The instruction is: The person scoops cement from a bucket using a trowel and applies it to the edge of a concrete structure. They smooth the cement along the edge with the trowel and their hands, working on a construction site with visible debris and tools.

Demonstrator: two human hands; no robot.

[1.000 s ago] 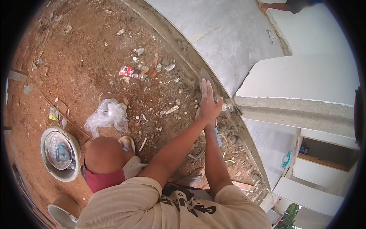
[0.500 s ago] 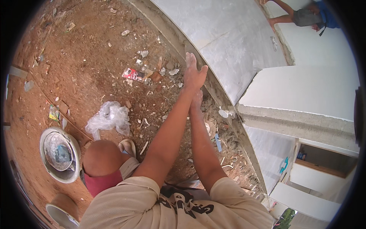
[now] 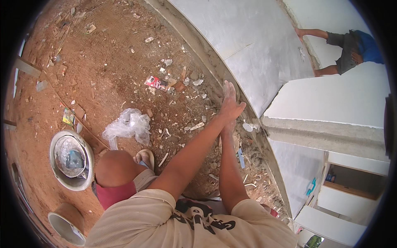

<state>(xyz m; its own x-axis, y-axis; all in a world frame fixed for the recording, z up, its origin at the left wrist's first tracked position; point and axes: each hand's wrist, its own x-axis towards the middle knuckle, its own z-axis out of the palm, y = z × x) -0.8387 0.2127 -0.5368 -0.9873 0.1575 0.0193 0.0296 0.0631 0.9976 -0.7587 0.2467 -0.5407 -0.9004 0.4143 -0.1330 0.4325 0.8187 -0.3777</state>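
Both my arms reach forward to the mortar-coated edge [image 3: 206, 58] of a smooth grey slab [image 3: 256, 45]. My left hand [image 3: 231, 105] lies along this edge with its fingers stretched forward and its thumb apart. They look whitish with dust or mortar. Just behind and below it is my right hand [image 3: 228, 128], mostly covered, its fingers hidden. Whether a tool lies under the hands I cannot make out. A small round white piece [image 3: 248, 127] sits on the edge right of my hands.
Rubble, a red packet [image 3: 156, 82] and a crumpled clear plastic bag [image 3: 129, 126] litter the brown dirt. At left stand a basin with a bowl inside [image 3: 56, 165] and a bucket [image 3: 74, 215]. Another person [image 3: 347, 49] is beyond the slab. A turquoise-handled tool [image 3: 311, 187] lies at right.
My hands have drawn back toward me and rightward along the slab's edge. The view has shifted slightly. More of the other person now shows at the upper right.
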